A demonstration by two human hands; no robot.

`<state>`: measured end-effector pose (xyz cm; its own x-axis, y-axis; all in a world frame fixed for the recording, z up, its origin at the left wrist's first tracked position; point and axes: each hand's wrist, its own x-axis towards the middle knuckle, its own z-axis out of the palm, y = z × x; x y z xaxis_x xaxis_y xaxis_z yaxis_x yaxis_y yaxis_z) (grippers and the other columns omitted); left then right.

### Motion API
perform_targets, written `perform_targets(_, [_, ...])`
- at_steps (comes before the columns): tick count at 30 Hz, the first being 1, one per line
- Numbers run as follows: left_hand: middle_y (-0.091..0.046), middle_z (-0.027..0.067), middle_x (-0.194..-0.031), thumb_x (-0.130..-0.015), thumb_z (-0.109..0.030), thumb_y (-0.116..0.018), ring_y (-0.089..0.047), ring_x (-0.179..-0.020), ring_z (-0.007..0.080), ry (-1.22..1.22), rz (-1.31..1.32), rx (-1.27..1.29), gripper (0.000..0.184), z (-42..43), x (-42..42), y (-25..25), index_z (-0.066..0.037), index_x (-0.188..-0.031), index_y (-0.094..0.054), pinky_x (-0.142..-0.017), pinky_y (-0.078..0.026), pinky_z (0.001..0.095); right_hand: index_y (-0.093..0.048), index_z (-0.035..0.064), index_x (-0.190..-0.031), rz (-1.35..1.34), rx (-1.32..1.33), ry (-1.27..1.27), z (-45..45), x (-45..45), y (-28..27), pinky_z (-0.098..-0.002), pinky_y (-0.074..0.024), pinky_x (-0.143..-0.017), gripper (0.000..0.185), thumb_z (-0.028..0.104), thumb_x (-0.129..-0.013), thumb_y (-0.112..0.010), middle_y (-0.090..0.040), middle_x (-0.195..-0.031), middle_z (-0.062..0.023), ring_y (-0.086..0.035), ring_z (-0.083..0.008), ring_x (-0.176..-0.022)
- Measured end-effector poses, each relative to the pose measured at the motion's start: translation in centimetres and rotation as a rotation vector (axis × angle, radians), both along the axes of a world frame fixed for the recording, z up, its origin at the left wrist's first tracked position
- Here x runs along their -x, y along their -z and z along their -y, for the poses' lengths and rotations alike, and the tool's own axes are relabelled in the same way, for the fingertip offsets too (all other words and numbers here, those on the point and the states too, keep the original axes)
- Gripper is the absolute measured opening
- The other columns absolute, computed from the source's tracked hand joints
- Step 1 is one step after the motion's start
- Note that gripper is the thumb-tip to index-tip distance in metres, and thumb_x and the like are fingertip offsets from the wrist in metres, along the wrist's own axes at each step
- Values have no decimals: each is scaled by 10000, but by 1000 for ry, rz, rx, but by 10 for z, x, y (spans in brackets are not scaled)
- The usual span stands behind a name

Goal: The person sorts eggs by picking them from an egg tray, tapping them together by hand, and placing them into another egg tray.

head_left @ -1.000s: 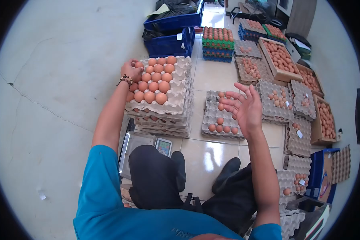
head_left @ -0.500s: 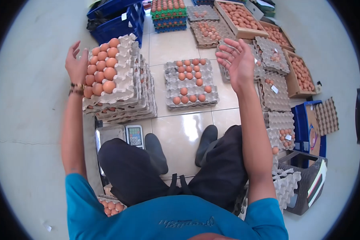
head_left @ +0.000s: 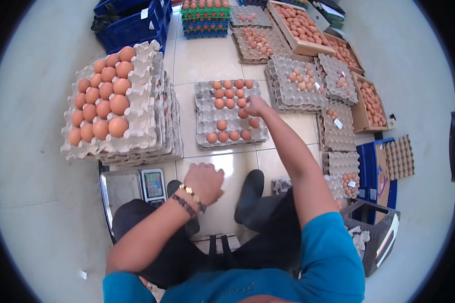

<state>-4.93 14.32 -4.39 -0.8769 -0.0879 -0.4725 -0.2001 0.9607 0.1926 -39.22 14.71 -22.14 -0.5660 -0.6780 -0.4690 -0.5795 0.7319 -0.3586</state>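
Note:
A grey egg tray (head_left: pixel 205 115), part filled with brown eggs, lies on the tiled floor ahead of me. My right hand (head_left: pixel 256 106) reaches onto its right side, fingers closed around an egg (head_left: pixel 242 113) partly hidden by them. My left hand (head_left: pixel 205 182) hangs above my boots, back up and fingers curled; whatever they hold, if anything, is hidden. To the left stands a tall stack of grey trays (head_left: pixel 156 116), its top one bearing several large brown eggs (head_left: pixel 105 91).
A digital scale (head_left: pixel 153 184) with a metal pan sits below the left stack. Along the right lie more part-filled trays (head_left: pixel 338 126), wooden boxes of eggs (head_left: pixel 371 103) and a dark plastic crate (head_left: pixel 369 222). Blue crates (head_left: pixel 131 30) and a stack of coloured trays (head_left: pixel 206 20) stand farther back.
My right hand has come down from the right onto the middle tray and closed at an egg. My left hand has left the tall stack, moved toward me and right, and curled its fingers.

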Motion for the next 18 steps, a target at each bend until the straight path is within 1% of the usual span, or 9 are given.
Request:
perform_targets(1, [-654, 135, -1064, -856, -380, -693, -639, -1006, 288, -7, -90, -57, 456, 1, 5, -5, -78, -1190, -616, -893, -489, 423, -604, 77, -1273, -54, 140, 95, 16, 6, 9, -424, -540, -905, 574, 267, -745, -725, -679, -1165, -177, -666, -297, -1078])
perform_targets(2, [-640, 132, -1085, -868, -382, -683, -624, -1017, 289, -15, -177, -115, 480, 2, 8, -9, -86, -1234, -592, -903, -484, 417, -612, 82, -1247, -115, 191, 122, 29, 13, 18, -426, -534, -914, 534, 259, -755, -715, -671, -1170, -177, -659, -311, -1085])
perform_targets(4, [-623, 131, -1097, -870, -362, -685, -607, -1032, 285, -8, -293, -55, 483, 1, 10, -13, -81, -1246, -574, -938, -456, 416, -627, 90, -1196, -232, 294, 175, 55, 19, 22, -431, -524, -932, 454, 243, -774, -696, -656, -1180, -178, -644, -341, -1100])
perform_targets(5, [-615, 131, -1103, -870, -352, -686, -599, -1039, 283, -7, -352, -24, 486, 2, 9, -15, -78, -1253, -565, -955, -442, 416, -627, 88, -1167, -257, 265, 129, 65, 22, 25, -440, -522, -929, 414, 232, -783, -684, -647, -1174, -174, -643, -345, -1089])
perform_targets(8, [-603, 136, -1121, -860, -347, -700, -575, -1057, 277, -79, -142, -33, 511, 6, -2, -18, -77, -1269, -556, -976, -424, 416, -618, 88, -1089, -300, 171, 5, 86, 33, 39, -474, -513, -916, 279, 194, -831, -623, -610, -1150, -156, -638, -370, -1039])
perform_targets(11, [-600, 147, -1161, -862, -344, -700, -571, -1075, 284, -126, 52, -47, 524, 10, -9, -23, -77, -1286, -548, -986, -421, 415, -609, 95, -1110, -387, 167, 3, 99, 40, 53, -477, -514, -913, 283, 205, -849, -609, -612, -1148, -158, -638, -378, -1035])
perform_targets(14, [-593, 158, -1200, -864, -351, -699, -563, -1102, 290, -133, -92, -83, 543, 14, -10, -25, -75, -1304, -541, -994, -418, 413, -604, 94, -1127, -370, 169, -45, 96, 41, 46, -494, -514, -900, 267, 195, -881, -576, -600, -1161, -182, -633, -393, -1036])
perform_targets(17, [-592, 162, -1212, -867, -356, -696, -560, -1114, 297, -104, -152, -74, 555, 16, -8, -25, -74, -1318, -536, -994, -417, 416, -596, 90, -1150, -404, 185, -111, 90, 47, 44, -480, -532, -823, 273, 212, -906, -582, -626, -1084, -206, -660, -380, -968])
perform_targets(18, [-592, 161, -1211, -868, -356, -694, -560, -1113, 297, -107, -134, -75, 556, 16, -9, -25, -74, -1321, -535, -995, -417, 416, -591, 82, -1155, -332, 313, -29, 87, 51, 46, -462, -536, -788, 276, 224, -918, -583, -638, -1045, -194, -671, -359, -929])
